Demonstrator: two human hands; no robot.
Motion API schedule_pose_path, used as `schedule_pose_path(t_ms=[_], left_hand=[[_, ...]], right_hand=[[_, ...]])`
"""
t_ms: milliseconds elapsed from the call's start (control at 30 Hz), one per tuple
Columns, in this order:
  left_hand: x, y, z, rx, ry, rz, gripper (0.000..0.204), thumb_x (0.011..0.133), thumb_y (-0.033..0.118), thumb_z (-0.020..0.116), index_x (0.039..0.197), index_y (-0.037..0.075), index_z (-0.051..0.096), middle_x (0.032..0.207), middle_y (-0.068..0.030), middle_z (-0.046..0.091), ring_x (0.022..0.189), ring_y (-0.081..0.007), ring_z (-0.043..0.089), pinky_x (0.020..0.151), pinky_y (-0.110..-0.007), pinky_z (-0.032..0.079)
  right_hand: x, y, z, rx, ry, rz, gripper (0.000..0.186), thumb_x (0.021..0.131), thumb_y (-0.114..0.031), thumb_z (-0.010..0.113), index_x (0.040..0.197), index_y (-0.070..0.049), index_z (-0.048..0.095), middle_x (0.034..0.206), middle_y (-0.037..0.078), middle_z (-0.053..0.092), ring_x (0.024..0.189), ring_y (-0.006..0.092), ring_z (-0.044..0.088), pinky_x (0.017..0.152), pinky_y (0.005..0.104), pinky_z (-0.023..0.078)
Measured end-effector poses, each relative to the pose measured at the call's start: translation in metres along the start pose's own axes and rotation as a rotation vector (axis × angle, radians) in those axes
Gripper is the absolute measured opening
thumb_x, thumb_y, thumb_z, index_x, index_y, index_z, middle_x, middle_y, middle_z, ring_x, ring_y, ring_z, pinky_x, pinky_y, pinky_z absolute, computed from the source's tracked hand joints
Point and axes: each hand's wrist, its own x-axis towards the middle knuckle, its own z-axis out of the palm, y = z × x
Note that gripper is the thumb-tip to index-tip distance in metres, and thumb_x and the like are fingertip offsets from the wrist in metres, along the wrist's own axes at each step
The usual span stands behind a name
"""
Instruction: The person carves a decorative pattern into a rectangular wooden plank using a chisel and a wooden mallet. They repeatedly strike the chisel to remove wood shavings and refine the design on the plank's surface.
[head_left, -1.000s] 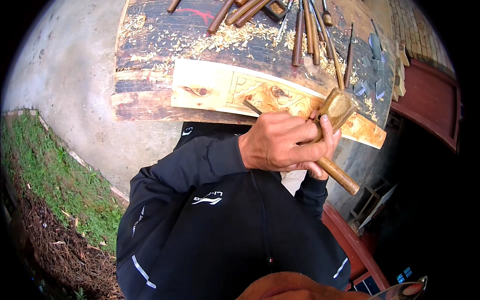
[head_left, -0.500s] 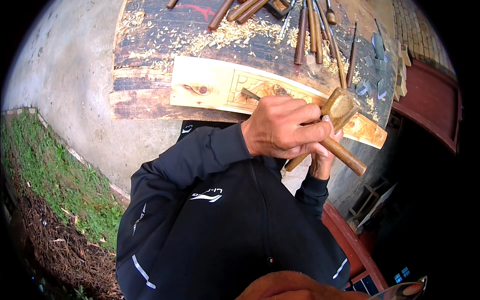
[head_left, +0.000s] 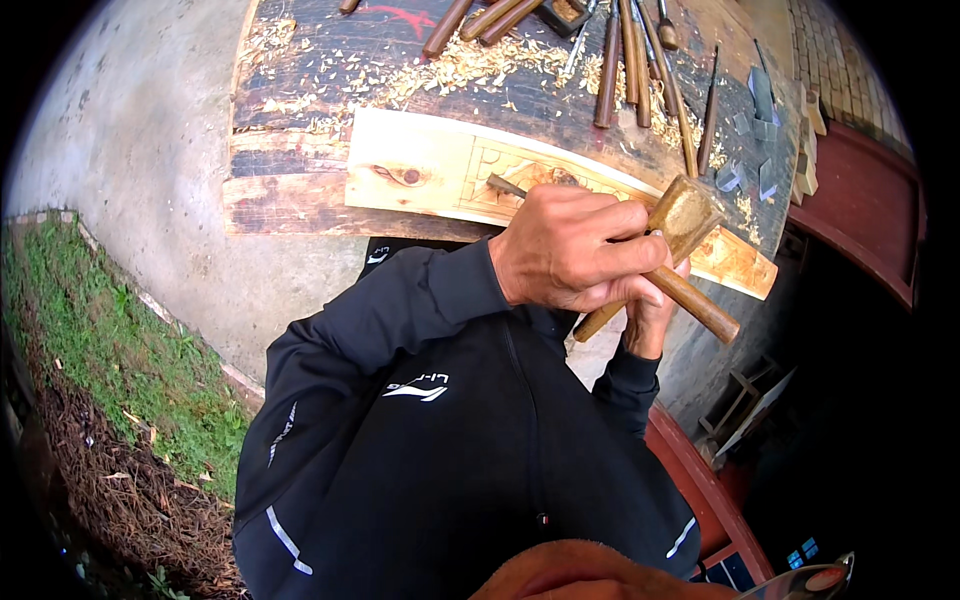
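Observation:
My left hand (head_left: 575, 245) is closed around a chisel (head_left: 700, 305). Its narrow metal tip (head_left: 508, 187) points left, over the carved part of a pale wooden board (head_left: 425, 150); whether the tip touches the wood I cannot tell. Toward the lower right, the chisel's wooden handle sticks out past my fingers. Partly hidden beneath is my right hand (head_left: 650, 318), closed on the handle of a wooden mallet (head_left: 690, 215). The mallet's block head stands just right of my left hand, and its handle end (head_left: 592, 325) shows below. Pencilled or cut outlines and a dark knot mark the board.
The board lies along the near edge of a worn workbench (head_left: 285, 205). Wood shavings (head_left: 455, 68) are strewn behind it. Several wooden-handled tools (head_left: 608, 80) lie at the far side, with a dark box-shaped thing (head_left: 565, 15). Right of the bench is a reddish-brown panel (head_left: 860, 190).

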Motion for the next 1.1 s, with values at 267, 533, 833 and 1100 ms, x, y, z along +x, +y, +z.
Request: schedule_pose_path(t_ms=[267, 533, 833, 1100], left_hand=[[-0.004, 0.000, 0.004, -0.018, -0.005, 0.002, 0.039, 0.090, 0.052, 0.071, 0.093, 0.013, 0.070, 0.070, -0.0011, 0.050, 0.055, -0.0200, 0.055, 0.048, -0.033, 0.042], [-0.004, 0.000, 0.003, -0.018, -0.003, 0.003, 0.039, 0.090, 0.052, 0.071, 0.092, 0.013, 0.070, 0.070, -0.0012, 0.050, 0.055, -0.0197, 0.055, 0.048, -0.033, 0.042], [0.010, -0.002, 0.008, 0.068, 0.038, -0.104, 0.033, 0.083, 0.045, 0.078, 0.094, 0.015, 0.071, 0.072, 0.0006, 0.053, 0.055, -0.0181, 0.059, 0.048, -0.034, 0.044], [0.006, -0.005, 0.002, -0.002, 0.075, -0.049, 0.039, 0.085, 0.049, 0.078, 0.093, 0.012, 0.070, 0.073, -0.0011, 0.058, 0.056, -0.0207, 0.062, 0.048, -0.033, 0.045]], right_hand=[[0.000, -0.007, 0.007, -0.033, 0.001, -0.002, 0.029, 0.096, -0.022, 0.067, 0.113, 0.000, 0.064, 0.097, 0.007, 0.068, 0.084, 0.0152, 0.065, 0.078, 0.0304, 0.053], [-0.001, -0.005, 0.007, -0.015, 0.002, -0.001, 0.028, 0.095, -0.023, 0.068, 0.112, -0.001, 0.064, 0.096, 0.007, 0.068, 0.084, 0.0150, 0.065, 0.077, 0.0300, 0.053], [-0.001, 0.012, -0.007, 0.098, 0.022, -0.042, 0.028, 0.096, -0.016, 0.068, 0.117, 0.002, 0.065, 0.104, 0.009, 0.069, 0.092, 0.0162, 0.069, 0.079, 0.0313, 0.056], [-0.001, 0.005, -0.009, -0.055, -0.004, -0.144, 0.029, 0.095, -0.015, 0.073, 0.118, 0.001, 0.066, 0.109, 0.009, 0.070, 0.091, 0.0164, 0.068, 0.082, 0.0315, 0.056]])
